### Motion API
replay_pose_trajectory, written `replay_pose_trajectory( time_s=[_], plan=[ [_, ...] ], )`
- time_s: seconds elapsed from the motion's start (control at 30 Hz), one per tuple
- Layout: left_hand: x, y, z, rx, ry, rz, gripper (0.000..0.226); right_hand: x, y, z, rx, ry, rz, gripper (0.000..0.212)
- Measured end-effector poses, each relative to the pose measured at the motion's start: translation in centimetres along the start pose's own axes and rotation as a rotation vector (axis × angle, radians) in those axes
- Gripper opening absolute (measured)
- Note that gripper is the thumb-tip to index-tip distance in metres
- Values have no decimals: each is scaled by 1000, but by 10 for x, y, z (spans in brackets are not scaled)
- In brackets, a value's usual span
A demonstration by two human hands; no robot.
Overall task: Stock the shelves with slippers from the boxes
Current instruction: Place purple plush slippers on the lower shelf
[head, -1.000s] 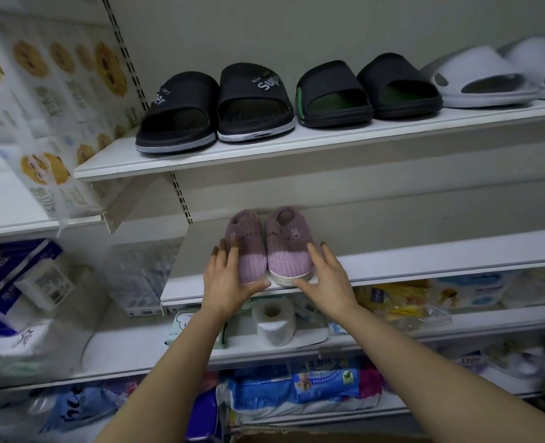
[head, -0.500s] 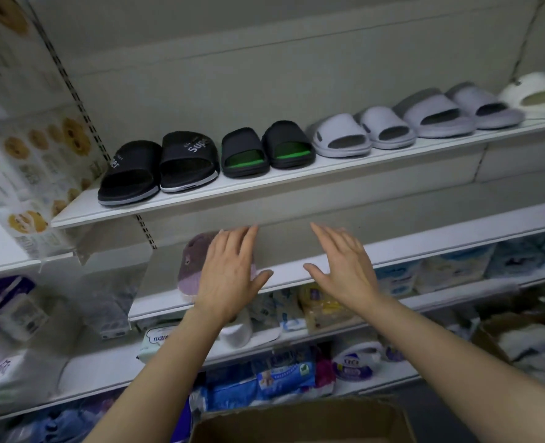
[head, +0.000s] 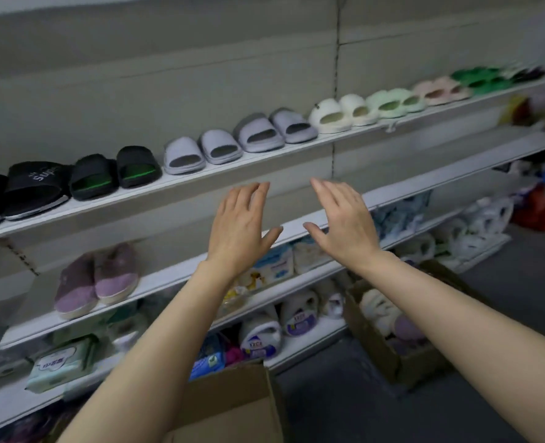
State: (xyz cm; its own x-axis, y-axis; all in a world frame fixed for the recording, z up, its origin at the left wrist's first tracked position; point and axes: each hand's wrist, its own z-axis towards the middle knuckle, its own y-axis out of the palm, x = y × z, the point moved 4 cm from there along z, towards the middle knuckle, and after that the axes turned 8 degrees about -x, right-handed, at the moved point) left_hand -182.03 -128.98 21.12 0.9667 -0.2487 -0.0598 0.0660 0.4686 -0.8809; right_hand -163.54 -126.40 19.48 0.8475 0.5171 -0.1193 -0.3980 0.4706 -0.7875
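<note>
A pair of purple plush slippers [head: 97, 279] stands on the middle shelf [head: 175, 273] at the left. My left hand [head: 239, 225] and my right hand [head: 341, 219] hover in the air to the right of that pair, fingers straight and spread, holding nothing. The upper shelf [head: 200, 177] carries a row of slides: black ones [head: 34, 187] at the left, then grey ones [head: 200, 151], then cream, mint, pink and green pairs further right. A cardboard box [head: 389, 359] at the lower right holds cream and purple plush slippers.
A second cardboard box [head: 232, 407] sits open just below my arms. The lower shelves hold wipes packs [head: 63, 366], toilet rolls [head: 261, 337] and tissue packs. The grey floor [head: 526, 282] runs along the right, with bags piled at its far end.
My hands have let go of the purple slippers and lifted off the shelf. The view has swung right, so the pair now lies far to my left and the box of slippers shows.
</note>
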Motion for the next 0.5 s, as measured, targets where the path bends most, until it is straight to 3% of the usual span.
replay_pose_trajectory(
  time_s=[0.27,0.5],
  plan=[
    [120,50,77,-48,169,-96,76,150,-55,-63,29,221,-169,71],
    [193,159,138,-134,269,-195,73,277,-26,-118,-67,481,-259,72]
  ],
)
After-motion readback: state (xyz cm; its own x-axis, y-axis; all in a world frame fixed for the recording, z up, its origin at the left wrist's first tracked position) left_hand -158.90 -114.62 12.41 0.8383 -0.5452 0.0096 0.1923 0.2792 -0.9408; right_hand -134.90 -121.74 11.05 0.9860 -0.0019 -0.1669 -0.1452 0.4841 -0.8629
